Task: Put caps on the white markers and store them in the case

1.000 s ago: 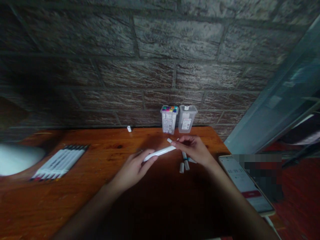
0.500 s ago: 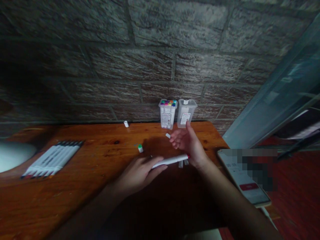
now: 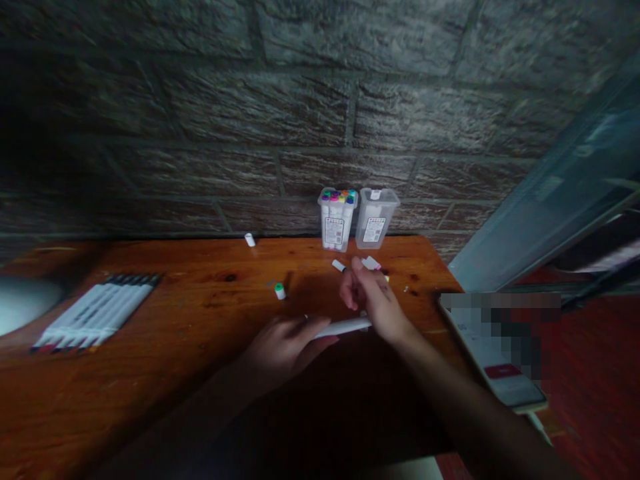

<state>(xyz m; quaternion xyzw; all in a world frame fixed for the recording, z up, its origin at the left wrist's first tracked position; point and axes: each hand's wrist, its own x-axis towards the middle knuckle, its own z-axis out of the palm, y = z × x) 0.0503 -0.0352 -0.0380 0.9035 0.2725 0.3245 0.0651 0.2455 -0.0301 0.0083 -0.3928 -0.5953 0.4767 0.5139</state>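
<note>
My left hand (image 3: 290, 343) is closed around a white marker (image 3: 343, 327), held nearly level above the table. My right hand (image 3: 373, 300) is beside the marker's right end, its fingers curled in and its thumb pointing up. That end of the marker is partly hidden by the right hand, and what the curled fingers hold, if anything, does not show. Just behind the right hand lie a small white cap (image 3: 339, 265) and a few pale caps (image 3: 371, 263). A green-topped cap (image 3: 280, 291) stands to the left, and another white cap (image 3: 250, 239) is near the wall.
A clear case packed with coloured markers (image 3: 336, 230) stands against the brick wall, beside a second clear case (image 3: 375, 227). A row of white markers (image 3: 97, 313) lies at left, near a white rounded object (image 3: 30, 307). A phone (image 3: 500, 360) rests at the right edge.
My right hand's fingers have curled in from a looser, more spread pose. The marker's red end is now hidden, and pale caps behind the hand have come into sight. The view has shifted slightly.
</note>
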